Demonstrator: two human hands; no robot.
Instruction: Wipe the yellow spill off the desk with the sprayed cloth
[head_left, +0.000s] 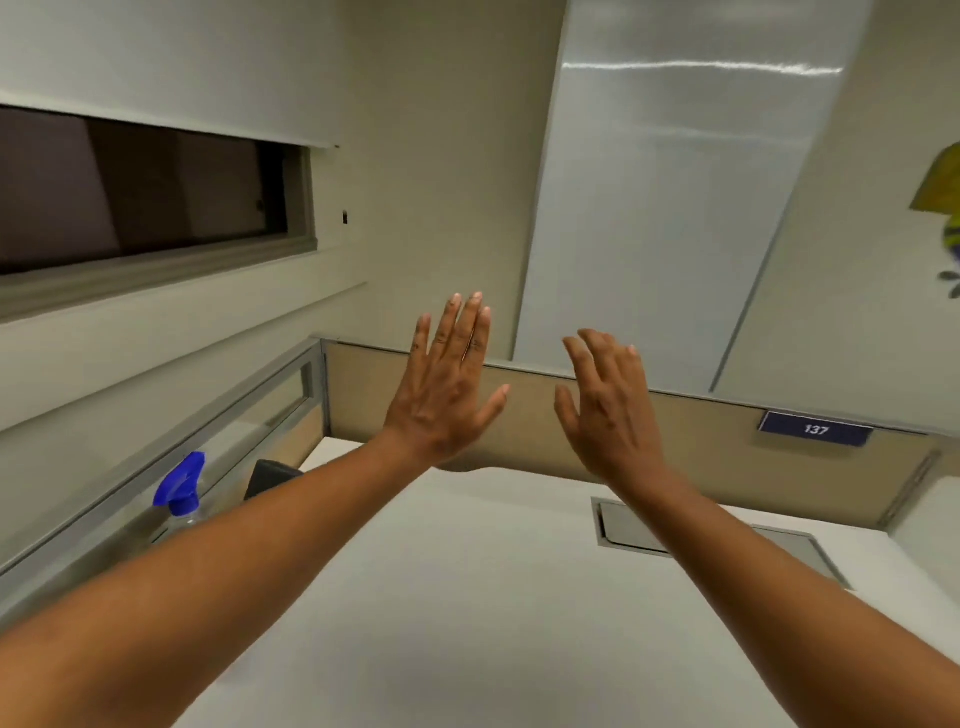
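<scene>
While the left hand (447, 400) and the right hand (610, 410) were held open and empty above the desk (467, 597), no cloth was seen; being presumably soft and light, it could be gripped anywhere.

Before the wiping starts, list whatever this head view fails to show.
- Yellow spill and cloth: neither appears on the visible desk; the forearms cover part of it.
- Spray bottle: only its blue head and clear neck show, the left forearm hides the body.
- Dark object behind the left arm: mostly covered, unidentifiable.
- Yellow wall decoration: cut off by the right edge.
- Left hand and right hand: raised, open, empty.
</scene>
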